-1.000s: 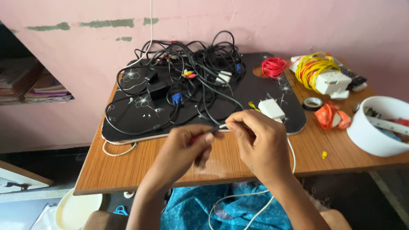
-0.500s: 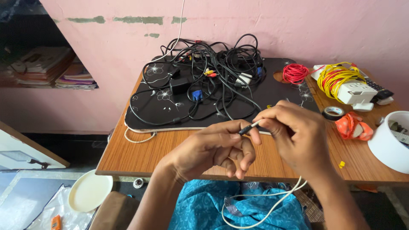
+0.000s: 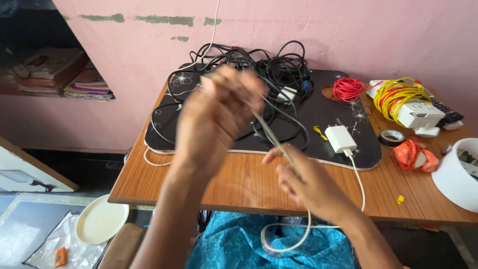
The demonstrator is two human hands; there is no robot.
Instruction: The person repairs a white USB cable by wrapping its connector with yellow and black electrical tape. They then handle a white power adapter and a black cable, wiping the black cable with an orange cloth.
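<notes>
- Pink wall [image 3: 378, 35] with chipped green patches stood behind a wooden worktop [image 3: 239, 184], seen from the head camera; a black mat [image 3: 343, 107] covered its far half.
- Left hand [image 3: 216, 119] was raised over the mat, blurred, its grip pinched shut on the upper end of a white cable [image 3: 271, 134].
- Right hand [image 3: 313, 187] sat lower, near the worktop's front edge, fingers curled round the same cable, which ran taut and slanted between the two hands.
- Below the right hand the cable dropped into a loop over blue cloth [image 3: 234, 244] on the lap, then rose to a white charger [image 3: 339, 138] lying on the mat.
- To my judgement, drawing the cable straight went best with the right grip kept loose enough to let it slide, the left one firm, and the pull kept gentle so the charger was not dragged off the mat.
- Black cables [image 3: 269, 74] lay tangled at the mat's back, close behind the raised hand; snagging them looked the main risk.
- Red wire [image 3: 347, 89], yellow wire [image 3: 396, 94], a tape roll [image 3: 392, 137] and a white tub [image 3: 455, 174] lay to the right, well apart from the hands.
</notes>
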